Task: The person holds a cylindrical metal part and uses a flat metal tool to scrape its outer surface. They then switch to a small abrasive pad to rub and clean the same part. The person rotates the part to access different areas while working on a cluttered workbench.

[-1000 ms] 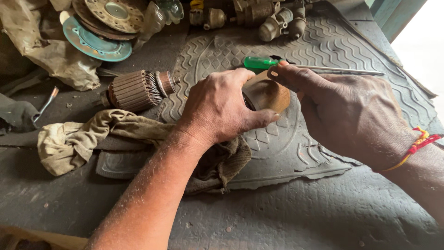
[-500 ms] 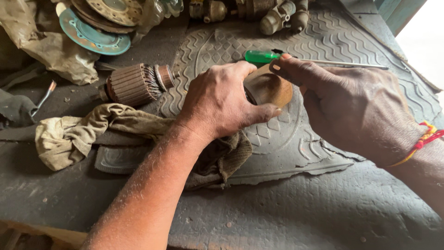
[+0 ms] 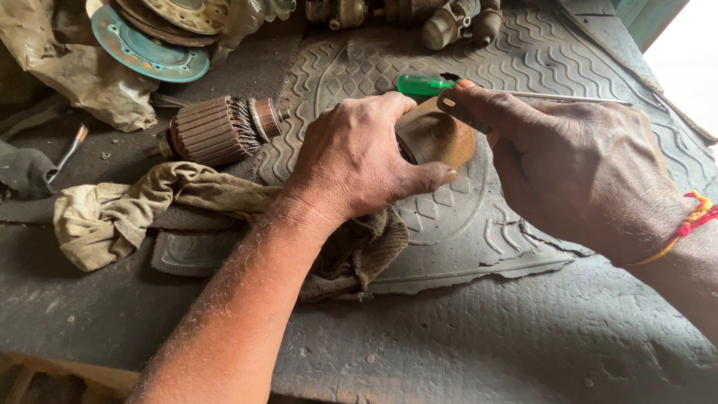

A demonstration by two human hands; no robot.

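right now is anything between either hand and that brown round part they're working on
Nothing visible. The left hand wraps the brown round part directly, and the right hand touches its top edge with its fingertips. The green-handled screwdriver lies just behind.

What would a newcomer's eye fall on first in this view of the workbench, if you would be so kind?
First, the two grimy hands at the centre: the left hand grips a brown round part while the right hand pinches its top edge. Just behind them a green-handled screwdriver lies on the ribbed rubber mat. To the left, a copper-wound motor armature rests above a crumpled dirty rag.
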